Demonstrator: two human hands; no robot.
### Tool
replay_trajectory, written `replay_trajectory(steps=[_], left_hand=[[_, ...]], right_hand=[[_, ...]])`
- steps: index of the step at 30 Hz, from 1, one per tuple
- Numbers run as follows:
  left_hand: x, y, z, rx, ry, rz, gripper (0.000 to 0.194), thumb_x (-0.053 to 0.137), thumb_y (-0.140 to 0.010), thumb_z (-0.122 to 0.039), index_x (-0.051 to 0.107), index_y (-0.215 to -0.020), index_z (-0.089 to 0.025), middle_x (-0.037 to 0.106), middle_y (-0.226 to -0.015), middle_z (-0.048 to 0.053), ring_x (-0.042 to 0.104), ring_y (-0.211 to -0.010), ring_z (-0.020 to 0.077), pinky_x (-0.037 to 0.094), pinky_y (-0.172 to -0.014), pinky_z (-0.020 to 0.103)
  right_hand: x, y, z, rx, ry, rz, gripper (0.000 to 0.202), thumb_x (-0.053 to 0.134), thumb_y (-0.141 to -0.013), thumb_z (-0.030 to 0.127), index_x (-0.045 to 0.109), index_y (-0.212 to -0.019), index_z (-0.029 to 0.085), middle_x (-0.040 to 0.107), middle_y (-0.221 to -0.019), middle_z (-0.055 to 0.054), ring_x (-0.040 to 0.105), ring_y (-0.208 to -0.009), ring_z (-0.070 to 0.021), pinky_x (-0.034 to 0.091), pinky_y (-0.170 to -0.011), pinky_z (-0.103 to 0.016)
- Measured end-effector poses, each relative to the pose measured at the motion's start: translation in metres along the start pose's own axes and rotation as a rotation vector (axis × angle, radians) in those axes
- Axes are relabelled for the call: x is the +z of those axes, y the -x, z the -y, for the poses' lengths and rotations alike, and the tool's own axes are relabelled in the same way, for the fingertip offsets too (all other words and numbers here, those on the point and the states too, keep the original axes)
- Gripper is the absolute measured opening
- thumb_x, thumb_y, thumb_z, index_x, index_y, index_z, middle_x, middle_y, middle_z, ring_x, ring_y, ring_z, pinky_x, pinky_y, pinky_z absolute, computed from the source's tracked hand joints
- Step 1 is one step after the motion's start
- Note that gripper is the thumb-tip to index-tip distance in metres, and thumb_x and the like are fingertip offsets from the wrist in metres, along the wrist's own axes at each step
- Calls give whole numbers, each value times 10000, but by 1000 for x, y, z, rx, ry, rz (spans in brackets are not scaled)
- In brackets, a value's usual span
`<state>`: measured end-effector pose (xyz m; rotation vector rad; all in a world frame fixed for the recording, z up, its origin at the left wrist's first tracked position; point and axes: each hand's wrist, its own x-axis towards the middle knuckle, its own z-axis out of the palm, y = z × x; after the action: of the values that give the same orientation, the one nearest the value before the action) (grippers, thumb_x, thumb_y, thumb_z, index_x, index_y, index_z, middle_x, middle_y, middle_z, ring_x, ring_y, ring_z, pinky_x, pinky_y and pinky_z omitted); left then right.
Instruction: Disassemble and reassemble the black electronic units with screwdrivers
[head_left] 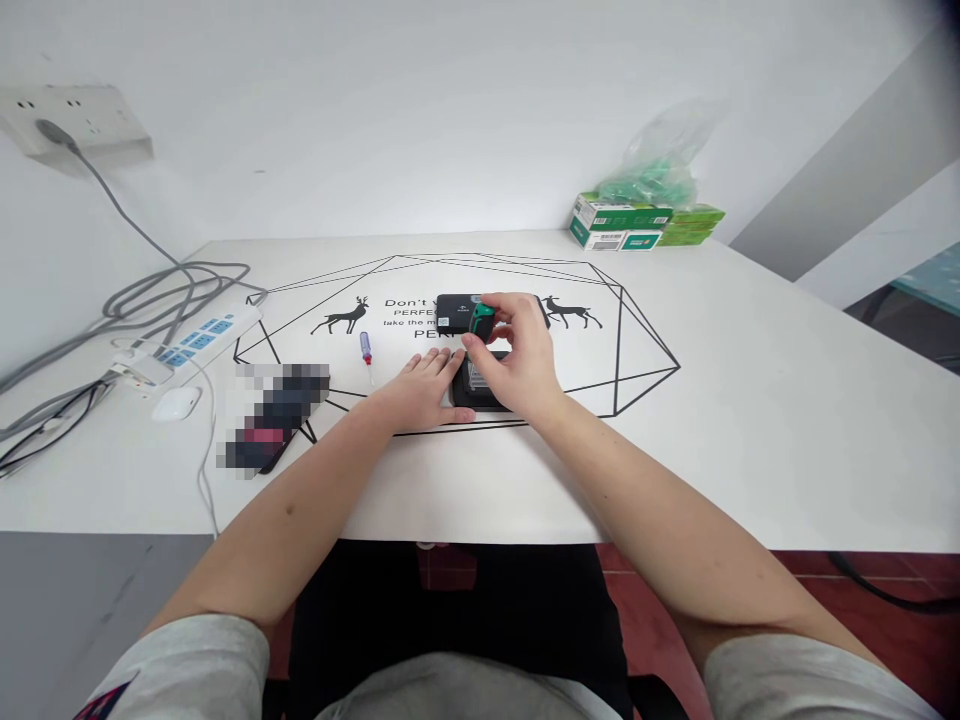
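My right hand pinches a small rounded green-and-black object between thumb and fingers; its exact kind cannot be made out. Just behind it lies a flat black case with a pale logo and a small white label. Beneath my right hand is a black device with a printed label area, partly covered by the hand. Fingers stretched out, my left hand rests palm down on the mat, its fingertips and thumb against the device's left edge. Left of that hand lies a small screwdriver with a purple clear handle.
A pixelated phone-like object lies left, near a white earbud case. A power strip with coiled grey cables fills the left side. Green boxes with a plastic bag stand at the back right.
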<state>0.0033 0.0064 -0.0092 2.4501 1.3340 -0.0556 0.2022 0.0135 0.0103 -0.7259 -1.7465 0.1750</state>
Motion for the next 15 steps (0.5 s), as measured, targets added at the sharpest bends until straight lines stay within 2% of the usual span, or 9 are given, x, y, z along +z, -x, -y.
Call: replay_trajectory(steps=[7,15], left_hand=[[3,-2,4,18,10,-22,1217,450,-955,-914,33,-1803,-146,55,-1874,204,40,-1741,420,85,-1390,615],[2,-2,4,17,1,-16,1215,453,-955,-914,26,-1804,-157,41,-1875,203,35,-1741,418,89,-1391,609]], right_hand=[[0,0,1,-7,-20,-49,393,670,-973,298,555,-1348,326,647,-1190,-68,665,-1091,-259,656,-718,-401],[-1,0,2,13,-8,-47,390,676,-971,305,554,-1340,324,655,-1200,-68,675,-1077,-251,665,-722,-397]])
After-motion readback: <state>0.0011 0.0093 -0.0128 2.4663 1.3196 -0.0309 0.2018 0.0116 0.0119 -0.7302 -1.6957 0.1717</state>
